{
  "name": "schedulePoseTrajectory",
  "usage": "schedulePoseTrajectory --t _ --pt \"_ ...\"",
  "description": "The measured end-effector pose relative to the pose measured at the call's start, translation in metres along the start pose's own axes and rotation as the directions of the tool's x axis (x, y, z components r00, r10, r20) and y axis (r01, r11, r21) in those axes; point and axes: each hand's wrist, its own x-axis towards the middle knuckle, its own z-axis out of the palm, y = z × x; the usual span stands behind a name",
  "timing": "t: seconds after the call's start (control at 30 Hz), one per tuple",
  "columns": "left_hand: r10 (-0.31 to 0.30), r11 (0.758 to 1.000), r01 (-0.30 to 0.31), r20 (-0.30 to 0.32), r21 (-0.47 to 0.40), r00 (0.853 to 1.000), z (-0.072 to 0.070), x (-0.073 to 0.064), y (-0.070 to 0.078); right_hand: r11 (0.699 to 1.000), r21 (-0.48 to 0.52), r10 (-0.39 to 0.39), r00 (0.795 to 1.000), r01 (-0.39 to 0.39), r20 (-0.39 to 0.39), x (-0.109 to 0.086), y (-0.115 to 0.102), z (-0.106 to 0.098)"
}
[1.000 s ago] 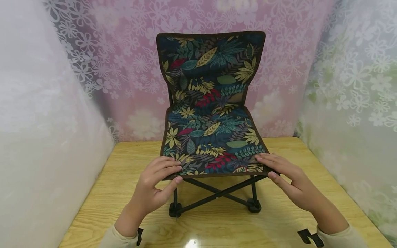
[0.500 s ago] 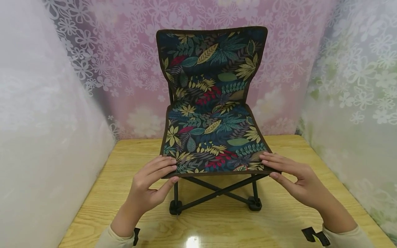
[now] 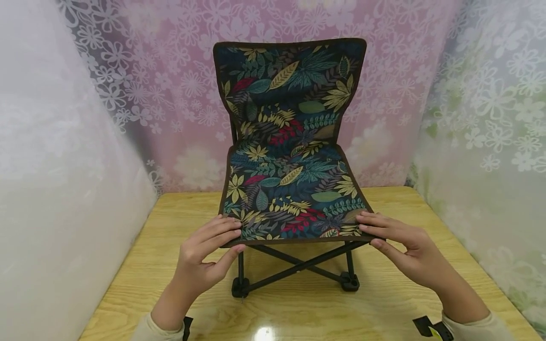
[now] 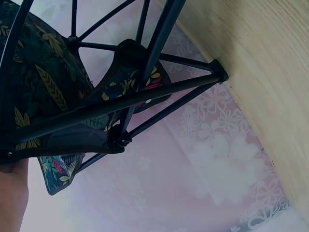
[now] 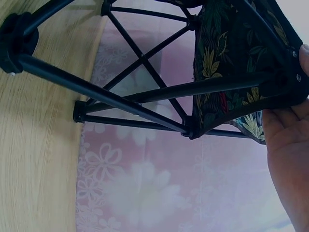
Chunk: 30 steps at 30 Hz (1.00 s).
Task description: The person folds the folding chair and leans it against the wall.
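A folding chair [image 3: 290, 182] with dark leaf-print fabric and brown edging stands unfolded, its backrest away from me. My left hand [image 3: 206, 253] holds the seat's front left corner, fingers on top and thumb at the front edge. At the front right corner, my right hand [image 3: 411, 248] grips in the same way. Seen from below in the left wrist view are the crossed black legs [image 4: 159, 92], with part of my left hand [image 4: 12, 198] at the corner. The right wrist view shows my right hand [image 5: 287, 154] against the fabric's corner, beside the black tubes [image 5: 111, 99].
The chair stands on a light wood-grain table [image 3: 179, 298]. Behind it hangs a pink flower-patterned curtain [image 3: 179, 113], with whitish sheets [image 3: 72, 189] along the left and a flowered one [image 3: 482, 156] on the right. Black straps [image 3: 431, 327] show at the cuffs.
Both hands have shifted slightly outward along the seat's front corners, left hand leftward and right hand rightward. The chair stays in place and unfolded.
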Motion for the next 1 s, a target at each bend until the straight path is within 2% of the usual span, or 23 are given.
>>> schedulePoseTrajectory --t 0.43,0.77,1.0 --pt "0.002 1.000 -0.001 -0.017 0.030 1.000 0.005 0.000 0.004 0.998 -0.059 0.005 0.999 -0.008 -0.048 -0.001 0.000 0.004" --pt "-0.006 1.000 0.007 -0.031 0.025 1.000 0.008 0.003 0.007 0.998 -0.051 0.020 0.996 -0.024 -0.088 0.000 -0.003 0.009" --pt "-0.038 0.999 0.039 -0.031 0.035 0.999 0.009 0.003 0.008 0.999 -0.032 0.017 0.992 -0.021 -0.122 0.000 -0.002 0.013"
